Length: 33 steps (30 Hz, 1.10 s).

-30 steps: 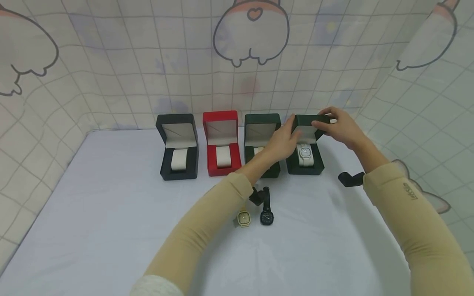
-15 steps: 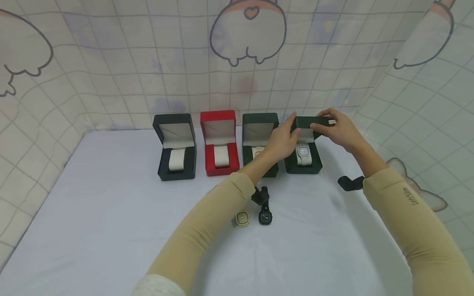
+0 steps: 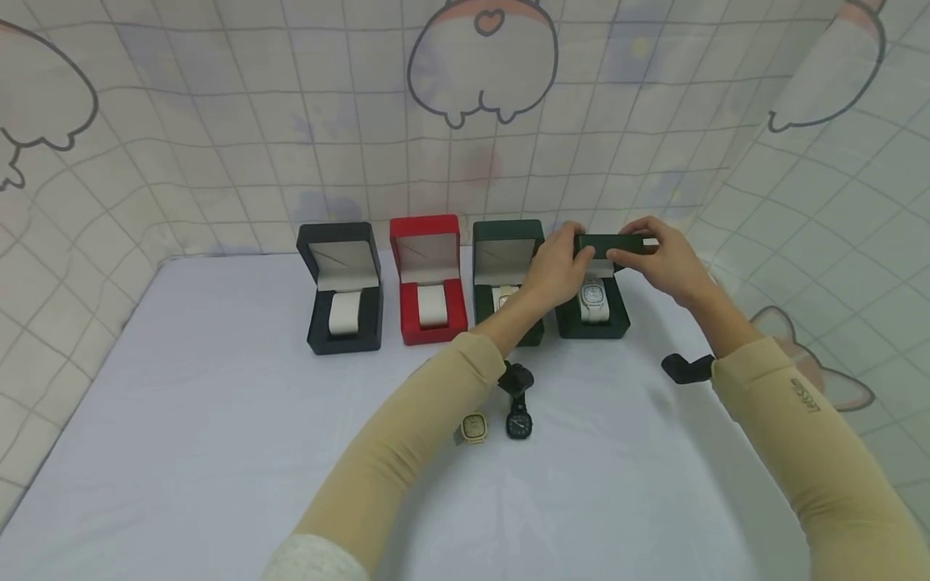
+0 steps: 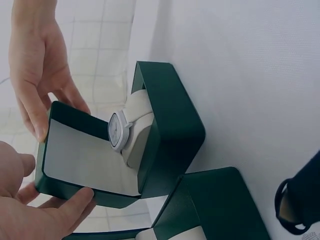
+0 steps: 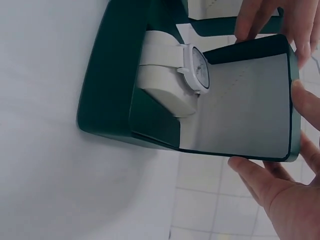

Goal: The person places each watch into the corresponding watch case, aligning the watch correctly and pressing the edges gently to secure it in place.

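Observation:
Both hands are at the far-right green watch box (image 3: 617,324), gripping its raised lid (image 3: 614,245). The left hand (image 3: 556,268) has its fingers along the lid's left side, with the thumb near the front edge. On the opposite side, the right hand (image 3: 670,262) pinches the lid's corner between thumb and fingers. Inside the box, a white watch (image 5: 195,67) is wrapped round a cream cushion (image 5: 165,90). The lid's pale lining (image 4: 80,155) faces the watch, and the lid leans forward over the base.
Left of it stand another open green box (image 3: 507,231) holding a watch (image 3: 501,297), a red box (image 3: 429,223) and a black box (image 3: 336,232), the last two with bare cushions. A gold watch (image 3: 474,427) and a black watch (image 3: 519,424) lie in front.
The lid has tipped slightly forward and down, with both hands following it. The head view has shifted a little; the other boxes and loose watches stay in place.

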### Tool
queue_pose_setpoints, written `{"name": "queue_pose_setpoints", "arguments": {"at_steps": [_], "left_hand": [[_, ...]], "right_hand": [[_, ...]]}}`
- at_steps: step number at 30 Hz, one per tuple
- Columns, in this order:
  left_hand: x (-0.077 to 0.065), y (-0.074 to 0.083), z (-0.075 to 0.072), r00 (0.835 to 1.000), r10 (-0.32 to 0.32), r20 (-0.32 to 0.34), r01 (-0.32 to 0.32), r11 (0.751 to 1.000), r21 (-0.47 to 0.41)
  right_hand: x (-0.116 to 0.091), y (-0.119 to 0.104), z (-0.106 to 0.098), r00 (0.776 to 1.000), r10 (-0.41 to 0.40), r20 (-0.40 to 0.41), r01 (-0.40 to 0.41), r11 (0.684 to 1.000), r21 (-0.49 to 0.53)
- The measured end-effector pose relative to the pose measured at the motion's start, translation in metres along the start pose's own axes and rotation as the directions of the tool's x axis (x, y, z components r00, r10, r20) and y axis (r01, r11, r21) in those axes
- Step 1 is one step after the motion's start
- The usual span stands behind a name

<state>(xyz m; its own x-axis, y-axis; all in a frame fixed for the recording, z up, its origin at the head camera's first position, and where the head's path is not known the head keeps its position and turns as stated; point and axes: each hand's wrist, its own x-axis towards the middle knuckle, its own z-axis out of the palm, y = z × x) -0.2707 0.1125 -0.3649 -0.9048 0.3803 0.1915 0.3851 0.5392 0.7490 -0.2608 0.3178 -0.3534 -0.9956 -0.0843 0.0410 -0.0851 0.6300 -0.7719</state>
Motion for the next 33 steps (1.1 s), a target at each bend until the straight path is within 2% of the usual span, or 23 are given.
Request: {"name": "queue_pose_setpoints", "arguments": {"at_steps": [6, 10, 22, 33], "left_hand": [[-0.003, 0.002, 0.0, 0.999, -0.016, 0.051, 0.013, 0.998, 0.064], [-0.002, 0.003, 0.0, 0.997, 0.001, 0.072, -0.008, 0.996, 0.094], [-0.006, 0.001, -0.002, 0.993, 0.056, 0.108, -0.066, 0.994, 0.089], [-0.011, -0.001, -0.004, 0.989, 0.058, 0.134, -0.072, 0.992, 0.103]], "right_hand": [[-0.004, 0.004, 0.003, 1.0, -0.016, -0.008, 0.016, 1.0, -0.015], [-0.007, 0.004, 0.002, 1.0, -0.012, -0.002, 0.012, 0.999, -0.036], [-0.015, 0.008, 0.002, 0.999, 0.0, 0.036, 0.003, 0.997, -0.077], [-0.022, 0.011, 0.004, 0.999, -0.04, 0.012, 0.041, 0.994, -0.103]]}}
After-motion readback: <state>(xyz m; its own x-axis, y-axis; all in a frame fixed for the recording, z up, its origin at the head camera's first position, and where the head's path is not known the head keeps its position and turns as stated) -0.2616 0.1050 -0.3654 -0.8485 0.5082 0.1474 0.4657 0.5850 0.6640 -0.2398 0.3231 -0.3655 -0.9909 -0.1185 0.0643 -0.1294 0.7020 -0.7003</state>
